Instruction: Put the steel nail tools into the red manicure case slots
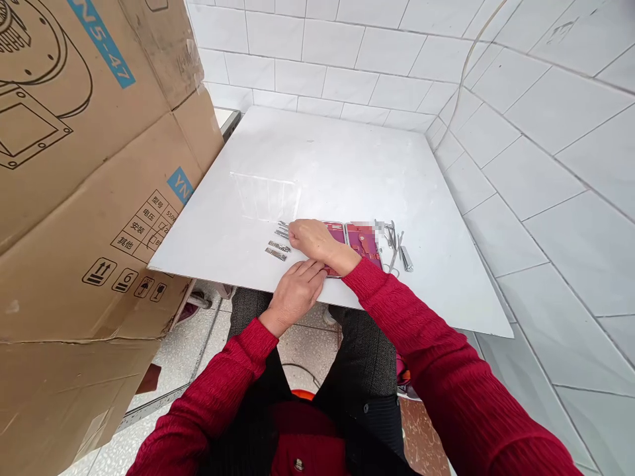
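Observation:
An open manicure case (364,244) with a red and purple lining lies near the table's front edge. My left hand (297,287) rests at its near left corner, fingers together and gripping the edge. Over the case's left half is my right hand (313,239), its fingers curled closed; whatever they pinch is hidden. Just left of it lie several slim metal tools (282,229) and nail clippers (276,251). To the right of the case are scissors (391,264), more slim tools (399,243) and another nail clipper (407,259).
A clear plastic sheet or bag (265,197) lies on the white tabletop (347,165), behind the tools. Large cardboard boxes (99,198) rise along the left side. White tiled walls (546,172) border the table behind and right, with a cable (464,73) hanging in the corner.

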A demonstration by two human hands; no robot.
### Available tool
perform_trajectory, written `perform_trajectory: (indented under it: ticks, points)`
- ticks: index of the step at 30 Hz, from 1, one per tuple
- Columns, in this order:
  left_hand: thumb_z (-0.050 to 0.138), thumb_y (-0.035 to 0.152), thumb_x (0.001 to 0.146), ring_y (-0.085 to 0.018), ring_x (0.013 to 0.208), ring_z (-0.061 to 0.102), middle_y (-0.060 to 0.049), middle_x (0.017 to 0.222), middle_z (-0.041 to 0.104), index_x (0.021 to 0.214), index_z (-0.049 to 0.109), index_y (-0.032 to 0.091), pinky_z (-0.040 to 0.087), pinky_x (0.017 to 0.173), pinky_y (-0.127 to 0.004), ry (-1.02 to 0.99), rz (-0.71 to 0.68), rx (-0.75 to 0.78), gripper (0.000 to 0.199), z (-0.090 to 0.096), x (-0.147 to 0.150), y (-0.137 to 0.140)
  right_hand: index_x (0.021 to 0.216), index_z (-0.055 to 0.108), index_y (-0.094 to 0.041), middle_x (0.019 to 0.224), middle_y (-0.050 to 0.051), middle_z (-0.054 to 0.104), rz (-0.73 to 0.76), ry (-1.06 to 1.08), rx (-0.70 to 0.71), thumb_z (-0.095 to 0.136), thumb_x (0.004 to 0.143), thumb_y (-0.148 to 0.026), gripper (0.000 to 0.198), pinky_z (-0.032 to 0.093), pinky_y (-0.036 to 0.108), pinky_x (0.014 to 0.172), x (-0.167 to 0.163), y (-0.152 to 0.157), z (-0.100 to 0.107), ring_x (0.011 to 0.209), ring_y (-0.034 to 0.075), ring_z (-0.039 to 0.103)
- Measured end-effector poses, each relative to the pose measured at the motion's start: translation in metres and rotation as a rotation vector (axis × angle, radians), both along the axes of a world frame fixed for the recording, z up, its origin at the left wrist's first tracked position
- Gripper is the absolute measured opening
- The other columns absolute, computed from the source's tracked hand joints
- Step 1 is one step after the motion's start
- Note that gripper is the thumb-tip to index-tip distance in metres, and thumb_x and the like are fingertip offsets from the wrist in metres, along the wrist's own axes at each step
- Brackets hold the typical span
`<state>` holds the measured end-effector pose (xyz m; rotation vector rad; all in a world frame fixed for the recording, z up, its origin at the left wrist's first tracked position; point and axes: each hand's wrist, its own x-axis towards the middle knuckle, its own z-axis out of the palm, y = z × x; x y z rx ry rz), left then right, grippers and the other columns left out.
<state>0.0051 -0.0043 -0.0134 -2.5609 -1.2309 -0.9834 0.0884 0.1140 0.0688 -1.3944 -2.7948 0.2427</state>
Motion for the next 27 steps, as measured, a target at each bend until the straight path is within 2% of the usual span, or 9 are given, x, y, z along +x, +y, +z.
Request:
perform_trajectory:
  ticks: [3, 6, 8, 11, 14, 20, 27]
  points:
    - [0.050, 0.015, 0.103, -0.027, 0.127, 0.064, -0.014, 0.127, 0.071, 0.120, 0.068, 0.012, 0.055, 0.102, -0.044, 0.006, 0.004, -0.002, 0.025, 0.000, 0.000, 0.000, 0.087, 0.070, -0.015, 0.087, 0.007, 0.074, -0.106, 0.318, -0.043, 0.056, 0.088, -0.010, 0.016, 0.041, 0.026, 0.068, 0.021, 0.010, -0.002, 0.077, 0.017, 0.065]
    - [0.050, 0.014, 0.103, -0.028, 0.126, 0.065, -0.013, 0.126, 0.072, 0.120, 0.068, 0.012, 0.056, 0.102, -0.044, 0.015, -0.004, 0.010, 0.025, 0.001, 0.000, 0.001, 0.086, 0.067, -0.016, 0.073, 0.000, 0.068, -0.235, 0.666, -0.248, 0.057, 0.084, -0.011, 0.011, 0.042, 0.023, 0.060, 0.049, 0.021, -0.013, 0.061, 0.012, 0.058]
    - [0.050, 0.014, 0.103, -0.027, 0.126, 0.065, -0.012, 0.126, 0.072, 0.120, 0.068, 0.013, 0.056, 0.102, -0.044, 0.017, -0.006, 0.016, 0.024, 0.002, 0.000, 0.002, 0.102, 0.067, -0.016, 0.070, -0.004, 0.064, -0.280, 0.867, -0.388, 0.058, 0.080, -0.012, 0.025, 0.041, 0.022, 0.053, 0.065, 0.027, -0.024, 0.052, 0.009, 0.053]
    - [0.050, 0.014, 0.103, -0.027, 0.126, 0.065, -0.011, 0.126, 0.072, 0.120, 0.067, 0.014, 0.056, 0.103, -0.044, 0.022, -0.004, 0.016, 0.024, 0.002, 0.000, 0.002, 0.129, 0.061, -0.018, 0.069, -0.008, 0.063, -0.260, 1.064, -0.456, 0.060, 0.076, -0.013, 0.053, 0.041, 0.021, 0.049, 0.080, 0.030, -0.040, 0.049, 0.008, 0.051]
    - [0.050, 0.014, 0.103, -0.027, 0.126, 0.065, -0.011, 0.127, 0.072, 0.121, 0.067, 0.014, 0.055, 0.104, -0.044, 0.024, -0.004, 0.012, 0.024, 0.003, 0.000, 0.002, 0.128, 0.063, -0.017, 0.068, -0.007, 0.064, -0.259, 1.139, -0.449, 0.062, 0.076, -0.016, 0.053, 0.042, 0.020, 0.047, 0.082, 0.029, -0.048, 0.051, 0.008, 0.052]
    - [0.051, 0.015, 0.103, -0.027, 0.127, 0.064, -0.011, 0.128, 0.072, 0.122, 0.066, 0.016, 0.055, 0.105, -0.046, 0.023, -0.010, -0.003, 0.025, 0.003, 0.000, 0.003, 0.132, 0.063, -0.018, 0.066, -0.007, 0.061, -0.291, 1.194, -0.451, 0.062, 0.076, -0.015, 0.056, 0.043, 0.019, 0.044, 0.078, 0.030, -0.052, 0.047, 0.007, 0.050]
    - [0.051, 0.014, 0.103, -0.027, 0.128, 0.064, -0.011, 0.128, 0.072, 0.124, 0.066, 0.017, 0.055, 0.105, -0.046, 0.009, -0.010, -0.022, 0.026, 0.002, 0.001, 0.003, 0.121, 0.066, -0.018, 0.067, -0.006, 0.063, -0.308, 1.196, -0.466, 0.066, 0.077, -0.012, 0.045, 0.047, 0.020, 0.046, 0.078, 0.033, -0.059, 0.047, 0.008, 0.054]
